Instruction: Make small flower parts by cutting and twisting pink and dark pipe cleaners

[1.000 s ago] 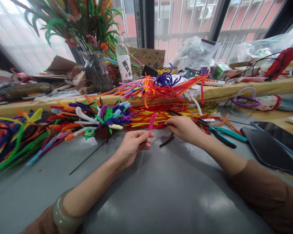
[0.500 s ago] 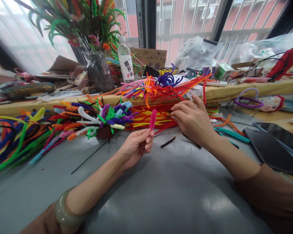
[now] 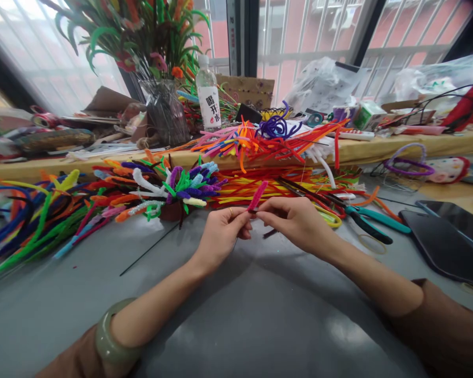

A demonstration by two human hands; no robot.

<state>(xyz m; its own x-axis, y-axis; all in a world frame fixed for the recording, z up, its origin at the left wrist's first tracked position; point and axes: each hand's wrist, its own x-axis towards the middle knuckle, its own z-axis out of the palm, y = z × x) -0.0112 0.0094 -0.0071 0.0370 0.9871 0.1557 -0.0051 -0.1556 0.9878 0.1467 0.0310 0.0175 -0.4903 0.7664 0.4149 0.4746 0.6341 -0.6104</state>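
My left hand (image 3: 224, 233) pinches the lower end of a short, fuzzy pink pipe cleaner (image 3: 258, 194), which sticks up tilted to the right. At its foot, the fingertips of my right hand (image 3: 295, 219) are pressed together, meeting those of the left. Something small and dark shows between the fingertips, too little of it to name. A dark brown pipe cleaner piece (image 3: 270, 233) lies on the grey table (image 3: 244, 315) just below my right fingers. Scissors (image 3: 299, 190) rest beyond that hand on red and yellow pipe cleaners (image 3: 240, 193).
Teal-handled pliers (image 3: 368, 220) and dark phones (image 3: 445, 244) lie at right. A bunch of coloured pipe cleaners (image 3: 181, 184) stands left of centre, beside a loose pile (image 3: 35, 226). A thin dark rod (image 3: 147, 252) lies nearby. The raised shelf holds a vase (image 3: 167, 115) and a bottle (image 3: 208, 100).
My right hand has come from the pipe cleaners at the back towards me, meeting the left hand. The scissors and pliers show more fully. The pink pipe cleaner now leans further right.
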